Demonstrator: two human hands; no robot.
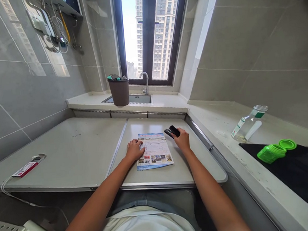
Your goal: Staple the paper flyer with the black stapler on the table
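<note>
A stack of printed papers [156, 151] with blue edges and a row of small photos lies on the light folding table. My left hand [134, 150] rests on its left edge, fingers bent a little and thumb apart, touching the top sheet. In my right hand [182, 139] is a black stapler [173, 131], gripped at its right end just past the papers' upper right corner. Its two arms stand apart toward the left, clear of the paper. The fingers under the stapler are partly hidden.
The table [66, 147] has a seam left of the papers. At far left lies a red-and-white package [28, 168] near a white cable. A brown bin [119, 92] stands by the sink [140, 98]. On the right counter are a glass bottle [250, 124] and a green container [271, 153].
</note>
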